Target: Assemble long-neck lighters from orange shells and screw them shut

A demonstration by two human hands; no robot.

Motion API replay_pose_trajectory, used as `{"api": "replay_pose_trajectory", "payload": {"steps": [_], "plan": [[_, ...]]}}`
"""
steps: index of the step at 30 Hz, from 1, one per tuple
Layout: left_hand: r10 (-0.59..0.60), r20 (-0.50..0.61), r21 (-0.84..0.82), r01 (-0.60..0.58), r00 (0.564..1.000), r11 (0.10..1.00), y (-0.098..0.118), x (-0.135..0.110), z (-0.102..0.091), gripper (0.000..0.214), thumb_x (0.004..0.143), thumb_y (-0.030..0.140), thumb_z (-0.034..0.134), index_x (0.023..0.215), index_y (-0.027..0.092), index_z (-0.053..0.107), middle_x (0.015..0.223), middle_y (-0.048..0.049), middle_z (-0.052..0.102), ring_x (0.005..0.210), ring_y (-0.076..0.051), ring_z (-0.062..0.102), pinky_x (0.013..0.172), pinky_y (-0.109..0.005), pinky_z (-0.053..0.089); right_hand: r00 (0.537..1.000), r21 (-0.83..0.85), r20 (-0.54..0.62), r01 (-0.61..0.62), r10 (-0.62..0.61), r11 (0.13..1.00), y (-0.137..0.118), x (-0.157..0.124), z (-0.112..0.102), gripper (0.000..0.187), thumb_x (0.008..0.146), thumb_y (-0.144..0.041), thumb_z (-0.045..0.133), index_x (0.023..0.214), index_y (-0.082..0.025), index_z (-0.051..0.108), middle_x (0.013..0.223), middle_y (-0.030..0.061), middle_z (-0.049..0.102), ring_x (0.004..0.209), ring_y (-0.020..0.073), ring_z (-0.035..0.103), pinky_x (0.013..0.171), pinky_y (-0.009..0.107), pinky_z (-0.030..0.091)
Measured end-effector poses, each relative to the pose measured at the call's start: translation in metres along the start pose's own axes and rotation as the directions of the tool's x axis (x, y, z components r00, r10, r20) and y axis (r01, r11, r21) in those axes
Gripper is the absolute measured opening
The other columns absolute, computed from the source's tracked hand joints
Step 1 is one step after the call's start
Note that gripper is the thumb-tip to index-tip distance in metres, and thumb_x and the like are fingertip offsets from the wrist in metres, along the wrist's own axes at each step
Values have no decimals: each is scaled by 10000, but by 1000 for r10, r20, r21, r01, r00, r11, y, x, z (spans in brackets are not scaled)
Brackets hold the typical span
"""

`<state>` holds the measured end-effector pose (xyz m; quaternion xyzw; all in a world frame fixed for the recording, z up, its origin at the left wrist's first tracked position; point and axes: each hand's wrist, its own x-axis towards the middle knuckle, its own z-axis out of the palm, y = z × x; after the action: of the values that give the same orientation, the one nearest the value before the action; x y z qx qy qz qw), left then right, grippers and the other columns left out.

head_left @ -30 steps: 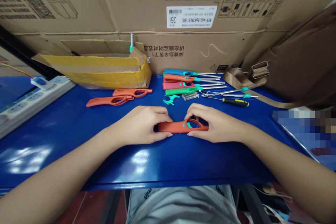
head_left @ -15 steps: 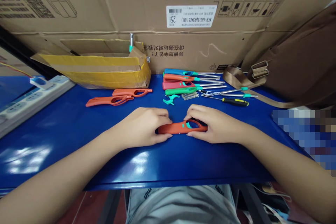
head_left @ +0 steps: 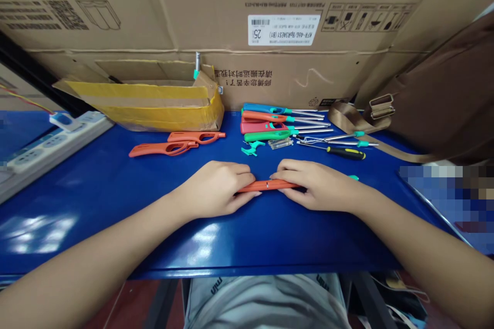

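Both hands grip one orange lighter handle (head_left: 266,185), turned so its narrow seamed edge faces up. My left hand (head_left: 218,187) pinches its left end, and my right hand (head_left: 318,185) wraps round its right end. A turquoise tip shows just beyond my right hand; the rest there is hidden. Behind the hands lie a turquoise plastic trigger piece (head_left: 253,148) and a clear fuel tank (head_left: 280,143). To their right is a black and yellow screwdriver (head_left: 346,152). Two orange handle shells (head_left: 164,149) rest at the left.
Several long-nosed lighters (head_left: 264,127) lie in a row at the back, with loose metal tubes (head_left: 347,139) beside them. A yellow-taped cardboard box (head_left: 154,108) stands back left, near a white power strip (head_left: 57,141). A brown strap (head_left: 343,115) lies back right on the blue table (head_left: 247,247).
The orange handle has been rolled in both hands from its broad side to its narrow edge. The turquoise tip beyond my right hand now shows. The view has shifted slightly.
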<state>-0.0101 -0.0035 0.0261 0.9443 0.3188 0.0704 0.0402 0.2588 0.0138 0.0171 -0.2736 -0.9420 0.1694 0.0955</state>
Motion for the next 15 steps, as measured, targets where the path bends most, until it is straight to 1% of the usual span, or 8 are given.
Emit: {"api": "replay_pose_trajectory", "payload": {"steps": [3,5,7,9,12,15], "plan": [[19,-22,-66,-20,1000,998,-1,-1,2,241,993,313,534,886,160,686,812,-22,647,695,-166,604,634,-280,417,1000,-9,25,-12,12,1000,-3,1,-1,270,1000,-333,566,1179,-172,687,1098,86,653,954,217,647,830,340,527],[27,-29,-119,-30,999,992,-1,0,4,235,985,301,539,872,161,691,800,-19,644,685,-159,595,630,-276,414,1000,-33,22,-6,7,999,-4,2,-1,302,1024,-377,529,1124,-154,705,1058,92,662,931,223,648,825,352,525],[31,-41,-162,-37,999,986,0,0,6,242,985,303,543,869,160,699,797,-19,644,682,-155,590,633,-273,418,1000,-62,-1,8,-8,998,-5,3,0,326,1044,-362,482,1074,-140,719,1024,98,672,910,227,650,823,364,521],[34,-61,-179,-45,998,983,1,1,9,265,992,310,534,855,156,700,785,-22,639,668,-152,581,624,-272,414,1000,-92,-27,12,-15,996,-5,2,2,333,1047,-347,471,1048,-134,728,1005,104,683,898,234,653,817,373,518],[42,-78,-164,-55,996,985,3,2,9,296,1003,306,508,831,149,691,757,-27,625,643,-151,565,602,-275,398,999,-116,-43,8,-13,993,-6,2,3,323,1042,-339,480,1021,-140,734,993,106,696,895,239,660,815,377,514],[43,-77,-148,-54,996,987,2,2,6,308,1013,303,490,840,148,691,760,-32,625,655,-154,568,613,-275,405,999,-102,-51,-1,-5,995,-6,2,0,310,1042,-358,490,1036,-157,727,1006,94,707,907,227,669,817,355,509]]}}
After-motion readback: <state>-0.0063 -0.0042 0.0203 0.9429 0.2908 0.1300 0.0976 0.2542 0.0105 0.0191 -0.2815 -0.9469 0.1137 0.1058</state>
